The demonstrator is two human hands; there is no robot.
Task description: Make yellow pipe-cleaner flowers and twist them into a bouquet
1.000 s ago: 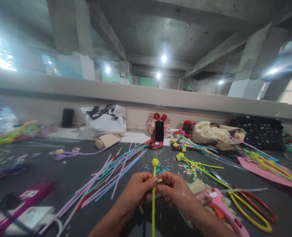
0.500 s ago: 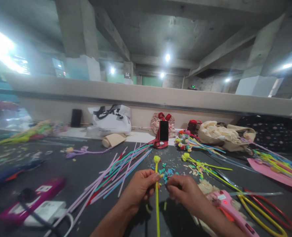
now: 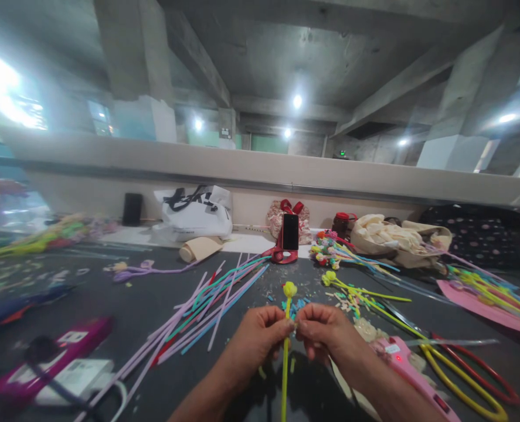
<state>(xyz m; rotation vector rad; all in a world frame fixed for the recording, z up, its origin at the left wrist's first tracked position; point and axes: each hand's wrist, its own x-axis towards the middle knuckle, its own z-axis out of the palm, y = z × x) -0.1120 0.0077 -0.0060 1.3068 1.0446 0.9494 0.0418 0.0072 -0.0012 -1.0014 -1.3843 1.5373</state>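
My left hand (image 3: 257, 337) pinches a yellow pipe-cleaner flower (image 3: 290, 289) by its upright stem, just below the small balled head. Close on the right, my right hand (image 3: 332, 334) is closed in a pinch at the stem, its fingertips almost meeting the left ones. Whatever lies between the right fingers is too small to make out. Behind the hands, blue and green cut bits (image 3: 301, 303) are scattered on the dark table. Another yellow pipe-cleaner flower (image 3: 330, 278) lies beyond the right hand.
A pink hot glue gun (image 3: 411, 372) and red-and-yellow-handled scissors (image 3: 457, 375) lie at the right. Loose pipe cleaners (image 3: 207, 310) spread on the left, near a magenta box (image 3: 79, 346). A phone (image 3: 290, 232) stands at the back, by a white bag (image 3: 196, 214).
My right hand has moved left and up to the stem, beside my left fingertips. The flower has shifted slightly right and down in the view, with my left hand still on it.
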